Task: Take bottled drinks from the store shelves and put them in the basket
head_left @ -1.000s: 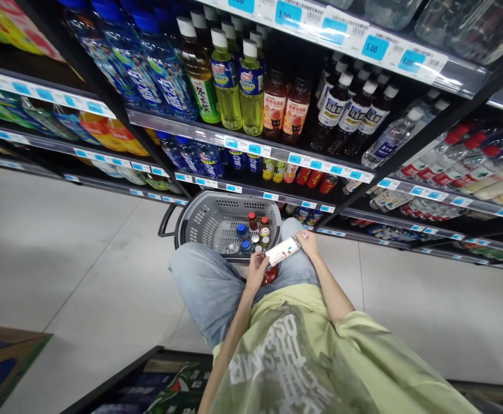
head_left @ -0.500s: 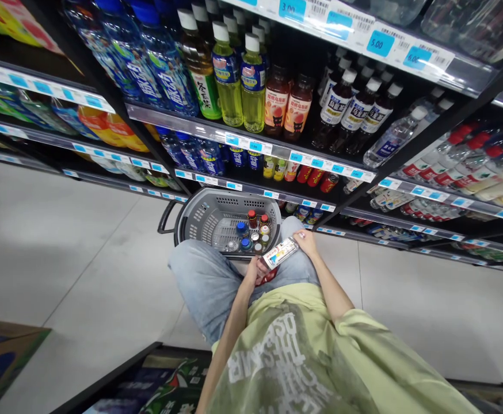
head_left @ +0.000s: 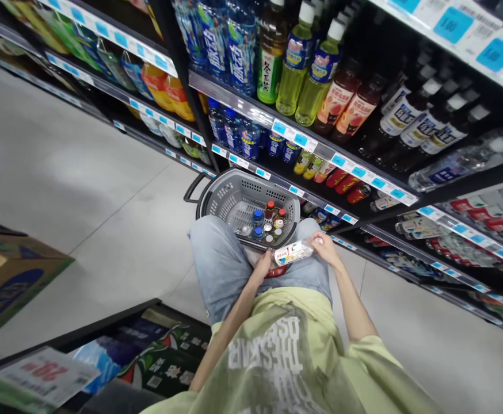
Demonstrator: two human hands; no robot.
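Note:
A clear bottle with a white printed label [head_left: 292, 253] lies across my lap, held between both hands. My left hand [head_left: 263, 265] closes round its base end. The fingers of my right hand [head_left: 323, 247] pinch the cap end. Something red [head_left: 276, 272] lies under the bottle near my left hand; what it is, I cannot make out. Just beyond my knees, a grey basket [head_left: 221, 198] holds several upright bottles with red, blue and white caps, grouped at its right side.
Drink shelves [head_left: 234, 106] stand beyond the basket and run down to the right. A cardboard box [head_left: 14, 282] is on the floor at left. Behind me at lower left is a display with dark cartons [head_left: 165, 356] and a price sign [head_left: 39, 376].
The view has turned and shifted, so basket and shelves sit differently in it. The bottle lies more level between my hands, and more of its clear neck end shows.

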